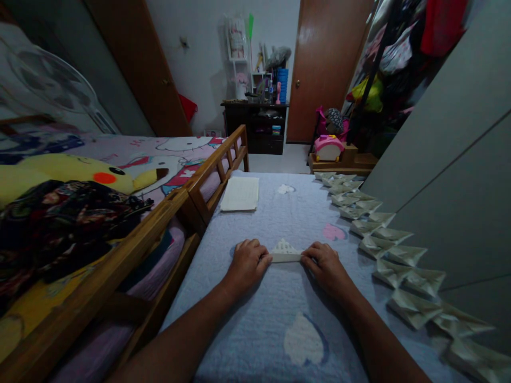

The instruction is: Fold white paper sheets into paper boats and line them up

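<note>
Both hands are closing on a folded paper triangle printed with small text, the left hand curled over its left end and the right hand over its right. Neither hand is spread wide, and each seems to have hold of the paper, though how firmly cannot be told, since the fingers hide the corners. The triangle's long base is lying crosswise to the forearms, running from hand to hand, with its point aimed away from the body, and neither hand is clearly nearer. It is resting on a pale blue quilted blanket covering a bed. Along the blanket's right side, a long row of similar folded paper shapes is trailing away, and a small stack of paper sheets is lying ahead and to the left, near a wooden bed rail. Beyond that rail, a yellow plush toy is sitting on another bed.
</note>
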`<state>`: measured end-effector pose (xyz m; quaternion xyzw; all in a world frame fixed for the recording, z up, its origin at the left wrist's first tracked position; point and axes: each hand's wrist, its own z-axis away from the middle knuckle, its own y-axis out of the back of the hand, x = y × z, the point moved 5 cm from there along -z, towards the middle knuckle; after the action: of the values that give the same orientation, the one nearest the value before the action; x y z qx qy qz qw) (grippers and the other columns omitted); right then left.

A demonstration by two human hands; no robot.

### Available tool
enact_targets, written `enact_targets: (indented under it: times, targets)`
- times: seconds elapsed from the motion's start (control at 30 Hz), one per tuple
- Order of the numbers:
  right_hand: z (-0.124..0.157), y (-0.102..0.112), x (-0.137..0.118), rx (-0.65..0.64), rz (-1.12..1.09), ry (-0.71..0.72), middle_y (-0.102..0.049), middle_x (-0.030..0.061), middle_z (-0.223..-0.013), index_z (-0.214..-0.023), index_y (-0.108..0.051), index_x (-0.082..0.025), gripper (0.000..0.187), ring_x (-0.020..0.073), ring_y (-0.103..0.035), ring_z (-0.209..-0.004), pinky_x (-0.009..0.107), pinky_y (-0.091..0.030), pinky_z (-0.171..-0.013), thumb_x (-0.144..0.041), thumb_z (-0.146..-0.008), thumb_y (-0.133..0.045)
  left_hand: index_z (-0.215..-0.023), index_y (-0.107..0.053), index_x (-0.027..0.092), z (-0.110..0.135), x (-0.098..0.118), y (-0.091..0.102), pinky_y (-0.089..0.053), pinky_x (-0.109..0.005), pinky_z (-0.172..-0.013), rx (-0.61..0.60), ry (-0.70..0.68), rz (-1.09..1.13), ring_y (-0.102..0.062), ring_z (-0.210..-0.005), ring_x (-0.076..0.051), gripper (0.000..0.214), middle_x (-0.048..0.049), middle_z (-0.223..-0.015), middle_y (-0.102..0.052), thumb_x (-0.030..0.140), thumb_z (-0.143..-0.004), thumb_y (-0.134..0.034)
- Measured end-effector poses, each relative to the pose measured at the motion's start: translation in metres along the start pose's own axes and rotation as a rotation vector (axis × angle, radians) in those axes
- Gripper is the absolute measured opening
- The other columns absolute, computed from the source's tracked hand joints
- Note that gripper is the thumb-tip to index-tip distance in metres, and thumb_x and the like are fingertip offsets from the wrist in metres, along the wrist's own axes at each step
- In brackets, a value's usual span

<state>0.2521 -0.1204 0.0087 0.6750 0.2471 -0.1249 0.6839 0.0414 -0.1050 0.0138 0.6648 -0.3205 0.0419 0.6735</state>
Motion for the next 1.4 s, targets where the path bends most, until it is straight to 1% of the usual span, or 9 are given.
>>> enact_targets:
  times: [0.13, 0.4, 0.53, 0.67, 0.77, 0.87, 1.03, 1.2, 1.4]
  targets:
    - [0.0, 0.002, 0.004, -0.009, -0.021, -0.018, -0.066, 0.0059, -0.094, -0.09, -0.075, -0.023, 0.021, 0.0221, -0.057, -0.094, 0.035, -0.038, -0.084, -0.025, -0.093, -0.054, -0.082, -0.067, 0.02, -0.001, 0.001, 0.0, -0.035, -0.039, -0.09, 0.0, 0.026, -0.031, -0.058, -0.095, -0.021, 0.018, -0.0036, -0.091, -0.065, 0.028, -0.094, -0.057]
    - [-0.001, 0.005, 0.013, -0.03, 0.005, -0.094, -0.066, 0.0065, -0.098, -0.09, -0.074, -0.022, 0.02, 0.0224, -0.057, -0.096, 0.034, -0.036, -0.084, -0.023, -0.091, -0.053, -0.084, -0.069, 0.02, -0.001, 0.002, 0.0, -0.031, -0.043, -0.095, 0.011, 0.07, -0.075, -0.057, -0.1, -0.023, 0.019, -0.0049, -0.095, -0.065, 0.029, -0.095, -0.056]
    - [0.0, 0.005, 0.012, 0.008, 0.002, -0.088, -0.066, 0.006, -0.097, -0.09, -0.072, -0.022, 0.019, 0.0227, -0.056, -0.096, 0.035, -0.035, -0.083, -0.022, -0.089, -0.053, -0.084, -0.069, 0.02, -0.002, 0.001, 0.0, -0.031, -0.043, -0.095, 0.036, 0.07, -0.087, -0.056, -0.101, -0.024, 0.019, -0.0052, -0.096, -0.064, 0.031, -0.094, -0.057]
    - [0.001, 0.003, 0.005, 0.076, -0.028, -0.038, -0.065, 0.0053, -0.097, -0.092, -0.07, -0.023, 0.015, 0.0231, -0.054, -0.098, 0.036, -0.034, -0.086, -0.029, -0.09, -0.056, -0.084, -0.069, 0.02, -0.003, 0.001, -0.002, -0.032, -0.043, -0.094, 0.039, 0.063, -0.094, -0.055, -0.099, -0.024, 0.02, -0.0048, -0.095, -0.063, 0.031, -0.094, -0.056]
    - [-0.001, 0.0, 0.002, 0.077, -0.008, -0.063, -0.064, 0.0055, -0.1, -0.088, -0.07, -0.022, 0.014, 0.0237, -0.053, -0.099, 0.036, -0.033, -0.086, -0.029, -0.09, -0.058, -0.083, -0.07, 0.02, -0.003, 0.001, -0.002, -0.032, -0.043, -0.093, 0.049, 0.058, -0.102, -0.055, -0.099, -0.024, 0.02, -0.0048, -0.094, -0.062, 0.031, -0.094, -0.056]
    - [-0.004, -0.003, 0.002, 0.071, 0.029, -0.113, -0.064, 0.0059, -0.1, -0.086, -0.071, -0.022, 0.014, 0.0243, -0.052, -0.1, 0.036, -0.033, -0.085, -0.025, -0.091, -0.058, -0.085, -0.07, 0.02, -0.002, 0.0, -0.002, -0.032, -0.043, -0.094, 0.074, 0.062, -0.097, -0.055, -0.099, -0.024, 0.02, -0.0047, -0.093, -0.062, 0.032, -0.094, -0.057]
    - [-0.008, -0.004, 0.003, 0.087, 0.078, -0.165, -0.064, 0.0065, -0.099, -0.085, -0.072, -0.02, 0.016, 0.0245, -0.052, -0.097, 0.035, -0.032, -0.081, -0.028, -0.092, -0.059, -0.082, -0.071, 0.02, -0.002, -0.001, -0.001, -0.033, -0.043, -0.093, 0.084, 0.092, -0.086, -0.054, -0.099, -0.024, 0.021, -0.0046, -0.093, -0.061, 0.033, -0.093, -0.057]
    - [-0.011, -0.004, 0.003, 0.114, 0.129, -0.162, -0.065, 0.0069, -0.095, -0.082, -0.072, -0.02, 0.019, 0.0237, -0.053, -0.093, 0.033, -0.03, -0.076, -0.028, -0.092, -0.059, -0.084, -0.07, 0.02, -0.003, 0.001, 0.0, -0.035, -0.041, -0.09, 0.063, 0.108, -0.089, -0.054, -0.1, -0.025, 0.022, -0.005, -0.094, -0.061, 0.033, -0.094, -0.056]
    - [-0.011, -0.005, 0.001, 0.127, 0.171, -0.167, -0.065, 0.0074, -0.095, -0.081, -0.071, -0.019, 0.021, 0.0247, -0.053, -0.093, 0.034, -0.03, -0.074, -0.029, -0.093, -0.057, -0.083, -0.07, 0.02, -0.004, -0.002, -0.001, -0.035, -0.04, -0.088, 0.057, 0.122, -0.108, -0.052, -0.101, -0.025, 0.024, -0.0058, -0.097, -0.061, 0.034, -0.095, -0.055]
